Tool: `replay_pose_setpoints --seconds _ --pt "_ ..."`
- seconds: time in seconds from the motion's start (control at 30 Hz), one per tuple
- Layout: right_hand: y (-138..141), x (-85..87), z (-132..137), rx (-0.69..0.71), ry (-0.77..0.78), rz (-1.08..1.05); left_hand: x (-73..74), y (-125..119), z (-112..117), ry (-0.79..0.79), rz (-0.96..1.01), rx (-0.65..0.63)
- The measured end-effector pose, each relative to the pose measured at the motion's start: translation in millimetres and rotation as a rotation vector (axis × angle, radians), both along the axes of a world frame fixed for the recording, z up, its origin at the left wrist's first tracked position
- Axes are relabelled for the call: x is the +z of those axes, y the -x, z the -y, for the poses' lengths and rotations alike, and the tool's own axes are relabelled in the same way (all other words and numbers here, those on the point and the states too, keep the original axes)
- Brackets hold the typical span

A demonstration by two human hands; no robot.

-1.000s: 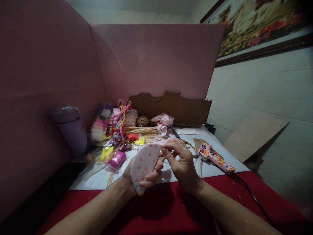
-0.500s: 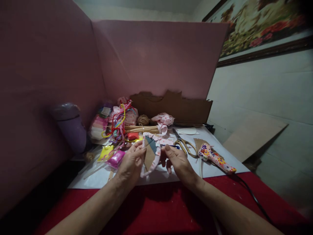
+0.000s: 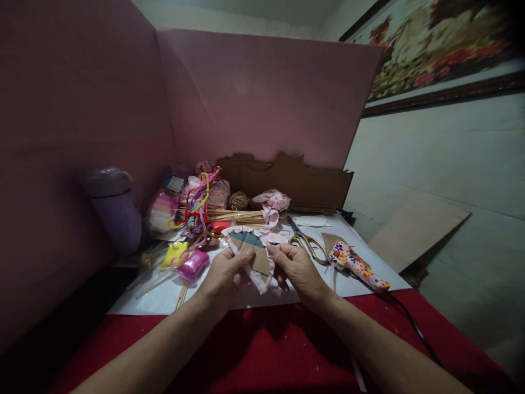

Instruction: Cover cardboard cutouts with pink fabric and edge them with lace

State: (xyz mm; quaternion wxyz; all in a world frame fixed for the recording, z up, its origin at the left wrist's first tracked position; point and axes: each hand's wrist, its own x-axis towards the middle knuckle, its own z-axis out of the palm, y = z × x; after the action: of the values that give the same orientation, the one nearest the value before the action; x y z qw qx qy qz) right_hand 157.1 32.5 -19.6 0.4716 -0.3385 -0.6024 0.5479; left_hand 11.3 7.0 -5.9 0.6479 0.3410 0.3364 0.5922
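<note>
Between my hands is a cardboard piece (image 3: 259, 264) with a rounded outline, its edge wrapped in pale pink spotted fabric and part of its face dark blue-grey. My left hand (image 3: 230, 272) grips it from the left, thumb flat on the cardboard. At its right edge, my right hand (image 3: 296, 268) pinches the fabric rim between thumb and fingers. Gold-handled scissors (image 3: 309, 243) lie just beyond my right hand. Farther right rests a flower-patterned glue gun (image 3: 356, 265) on a scrap of cardboard.
Bundled wooden sticks (image 3: 233, 217), a twine ball (image 3: 238, 201), crumpled pink fabric (image 3: 273, 202) and colourful pipe cleaners (image 3: 199, 202) sit at the back. Yellow (image 3: 174, 254) and magenta packets (image 3: 192, 265) lie left. A purple bottle (image 3: 117, 213) stands far left. The glue gun's black cord (image 3: 418, 323) trails right.
The cardboard piece has turned and tilted, so its face now shows more broadly. My left thumb has moved onto its face, and my right hand has closed on its right edge.
</note>
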Motion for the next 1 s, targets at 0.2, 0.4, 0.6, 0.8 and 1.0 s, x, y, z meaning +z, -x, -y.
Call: replay_pose_setpoints --seconds 0.2,0.4,0.6,0.8,1.0 --pt "0.2 -3.2 -3.5 0.080 0.103 -0.092 -2.5 -1.4 -2.4 -0.041 0.003 0.106" --pt "-0.5 -5.7 -3.3 0.114 0.084 -0.048 -4.9 -0.9 -4.5 -0.091 0.007 0.182" --pt "2.4 -7.0 -0.9 0.020 -0.015 0.033 -7.9 -2.6 -1.3 -0.102 -0.016 0.202" --pt "1.4 -8.6 -3.1 -0.070 -0.061 0.126 -12.4 -4.5 -2.4 -0.132 -0.094 0.245" --pt "-0.7 0.0 5.1 -0.328 -0.370 0.333 -10.0 -3.7 -0.8 -0.166 -0.224 0.367"
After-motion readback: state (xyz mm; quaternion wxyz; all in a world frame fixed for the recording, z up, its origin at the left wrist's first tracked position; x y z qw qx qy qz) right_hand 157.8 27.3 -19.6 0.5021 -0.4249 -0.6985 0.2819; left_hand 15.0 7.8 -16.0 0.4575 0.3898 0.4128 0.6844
